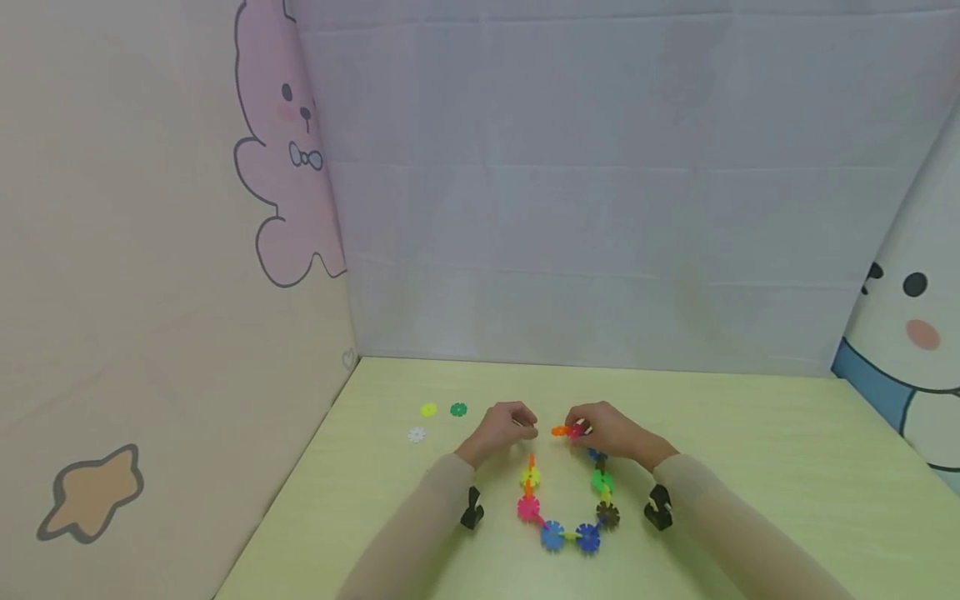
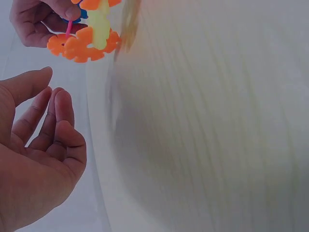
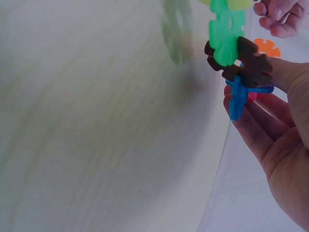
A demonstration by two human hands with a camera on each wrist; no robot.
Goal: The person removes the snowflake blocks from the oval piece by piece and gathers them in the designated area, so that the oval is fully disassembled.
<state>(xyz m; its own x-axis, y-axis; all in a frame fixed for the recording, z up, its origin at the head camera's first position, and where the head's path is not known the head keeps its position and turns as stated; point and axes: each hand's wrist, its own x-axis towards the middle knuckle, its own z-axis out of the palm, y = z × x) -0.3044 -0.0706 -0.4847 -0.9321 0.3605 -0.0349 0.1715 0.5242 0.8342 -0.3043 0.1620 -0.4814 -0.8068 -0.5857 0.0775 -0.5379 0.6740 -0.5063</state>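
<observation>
A chain of colourful snowflake discs lies in a U on the table, with a brown disc (image 1: 607, 516), a blue disc (image 1: 588, 538) and a yellow disc (image 1: 530, 476) among its links. My right hand (image 1: 611, 432) pinches the chain near its right end, at a pink disc (image 1: 575, 431). An orange disc (image 1: 559, 431) sticks out leftward from that pink one. My left hand (image 1: 504, 427) holds nothing; its fingers bend loosely, thumb apart from them in the left wrist view. It hovers above the chain's other end, where an orange disc (image 1: 532, 461) points up.
Loose on the table (image 1: 750, 467), left of my left hand, lie a yellow disc (image 1: 428, 409), a green disc (image 1: 458, 409) and a white disc (image 1: 417, 435). Cloth walls stand at the back (image 1: 570, 250) and on both sides.
</observation>
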